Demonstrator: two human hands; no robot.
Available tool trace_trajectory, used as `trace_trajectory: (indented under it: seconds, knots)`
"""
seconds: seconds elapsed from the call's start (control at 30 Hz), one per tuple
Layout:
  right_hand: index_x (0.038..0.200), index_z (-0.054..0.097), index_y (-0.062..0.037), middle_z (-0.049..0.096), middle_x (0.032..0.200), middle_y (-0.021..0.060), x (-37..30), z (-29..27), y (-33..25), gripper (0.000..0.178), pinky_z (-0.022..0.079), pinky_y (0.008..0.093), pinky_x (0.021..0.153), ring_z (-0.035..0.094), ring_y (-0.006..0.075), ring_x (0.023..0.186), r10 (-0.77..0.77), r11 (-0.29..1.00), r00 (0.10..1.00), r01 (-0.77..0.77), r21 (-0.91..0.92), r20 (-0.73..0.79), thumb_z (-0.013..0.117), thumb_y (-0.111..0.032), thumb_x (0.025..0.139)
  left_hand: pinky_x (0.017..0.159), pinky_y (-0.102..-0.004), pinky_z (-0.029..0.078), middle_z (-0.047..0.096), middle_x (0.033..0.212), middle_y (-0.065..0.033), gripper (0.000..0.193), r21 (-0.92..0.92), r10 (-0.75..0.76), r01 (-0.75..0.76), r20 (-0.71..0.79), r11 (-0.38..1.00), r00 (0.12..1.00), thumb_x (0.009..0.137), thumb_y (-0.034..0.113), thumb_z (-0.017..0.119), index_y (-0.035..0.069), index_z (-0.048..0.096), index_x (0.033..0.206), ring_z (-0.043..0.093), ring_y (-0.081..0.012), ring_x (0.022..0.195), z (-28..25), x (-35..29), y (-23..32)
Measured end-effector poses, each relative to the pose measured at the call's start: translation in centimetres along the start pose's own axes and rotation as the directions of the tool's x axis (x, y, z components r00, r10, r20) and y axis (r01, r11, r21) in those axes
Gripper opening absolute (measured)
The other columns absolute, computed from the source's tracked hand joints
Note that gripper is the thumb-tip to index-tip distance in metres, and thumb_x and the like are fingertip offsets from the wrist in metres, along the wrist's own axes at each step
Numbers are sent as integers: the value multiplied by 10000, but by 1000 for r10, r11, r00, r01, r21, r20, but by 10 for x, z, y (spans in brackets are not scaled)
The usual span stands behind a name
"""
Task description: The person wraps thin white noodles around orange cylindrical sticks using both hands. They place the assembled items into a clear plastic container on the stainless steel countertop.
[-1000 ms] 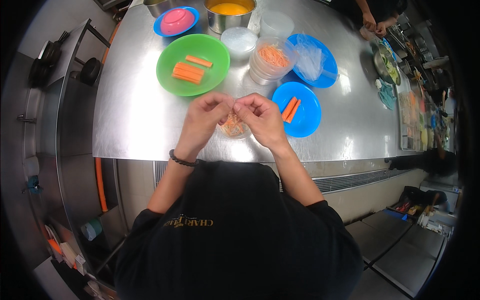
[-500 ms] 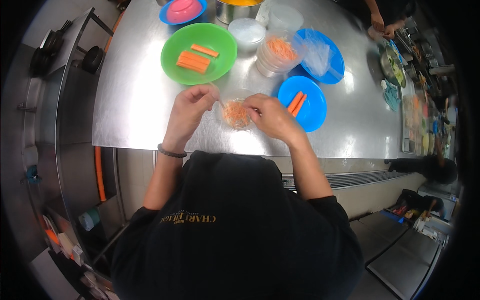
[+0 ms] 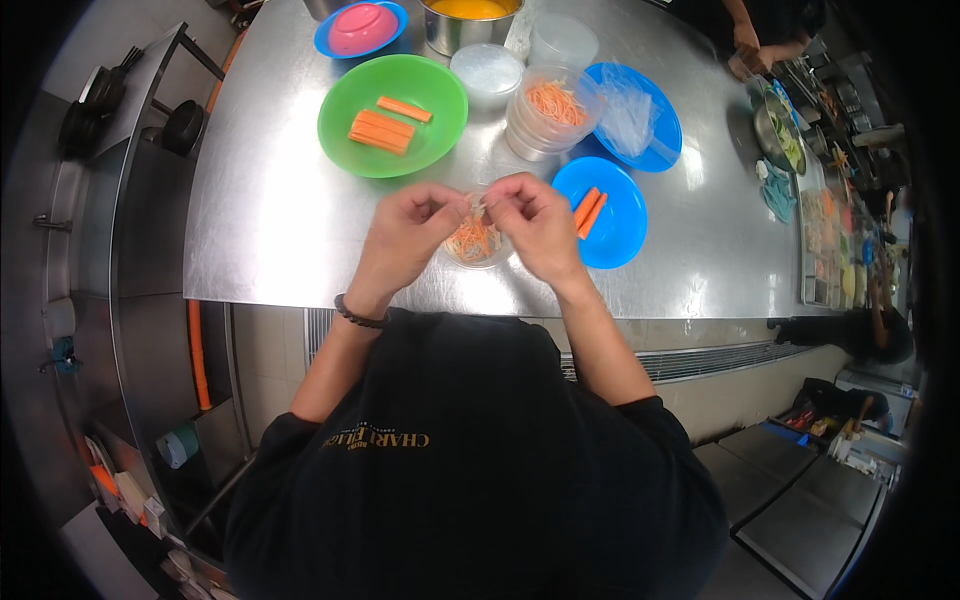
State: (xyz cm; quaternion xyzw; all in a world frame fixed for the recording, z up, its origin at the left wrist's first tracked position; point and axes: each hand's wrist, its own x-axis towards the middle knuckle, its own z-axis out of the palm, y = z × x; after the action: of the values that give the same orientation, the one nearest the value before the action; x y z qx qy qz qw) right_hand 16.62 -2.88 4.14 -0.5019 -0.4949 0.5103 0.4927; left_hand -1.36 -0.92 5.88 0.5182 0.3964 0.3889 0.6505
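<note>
My left hand (image 3: 410, 237) and my right hand (image 3: 537, 230) meet over a small clear round tub (image 3: 480, 264), both pinched closed. Pale strands of crab stick (image 3: 478, 207) appear between their fingertips. Orange and white shreds (image 3: 470, 238) lie in the tub below. Just to the right, a blue bowl (image 3: 622, 236) holds orange crab sticks (image 3: 590, 210). Farther left, a green bowl (image 3: 343, 150) has several more sticks (image 3: 381, 131) laid side by side.
Behind the hands stand stacked clear tubs (image 3: 535, 135) with shreds on top, a lidded tub (image 3: 487, 70), a blue plate with clear plastic (image 3: 626, 108), and a steel pot (image 3: 448, 36). Another person's hands (image 3: 748, 55) work at the far right beside a metal bowl (image 3: 778, 135).
My left hand has moved right and my right hand slightly too, so their fingertips come together over the tub. The whole view has shifted a little.
</note>
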Motion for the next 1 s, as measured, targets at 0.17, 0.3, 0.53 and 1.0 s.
trace_trajectory:
  seconds: [0.17, 0.3, 0.53, 1.0]
  knots:
    - [986, 543, 11, 634, 868, 87, 9, -45, 18, 156, 481, 232, 610, 610, 120, 715, 41, 996, 979, -24, 86, -200, 546, -5, 831, 665, -216, 428, 625, 814, -34, 88, -185, 60, -55, 18, 981, 998, 854, 83, 621, -3, 607, 866, 520, -77, 693, -16, 2, 0]
    - [973, 542, 18, 633, 853, 83, -6, -26, -2, 148, 478, 232, 603, 609, 117, 705, 36, 978, 999, -37, 204, 8, 539, 7, 825, 656, -225, 437, 630, 836, -42, 80, -113, 17, -8, 77, 994, 997, 857, 74, 618, -4, 606, 869, 528, -83, 690, -10, 3, 2]
    - [952, 605, 17, 633, 834, 54, -8, -1, -16, 116, 466, 221, 631, 579, 85, 703, 80, 985, 991, -95, 141, 110, 602, -59, 865, 637, -224, 451, 643, 825, -48, 108, 145, 67, -76, 65, 986, 996, 847, 68, 633, -20, 639, 909, 562, -84, 703, 3, 2, 0]
    - [927, 597, 15, 606, 802, 10, -8, 4, -15, 122, 435, 192, 612, 536, 52, 687, -5, 998, 996, 0, 57, 87, 577, -102, 901, 703, -219, 465, 609, 845, -24, 84, 139, 108, -113, 41, 984, 993, 851, 33, 626, -22, 609, 912, 574, -78, 790, 5, 2, 3]
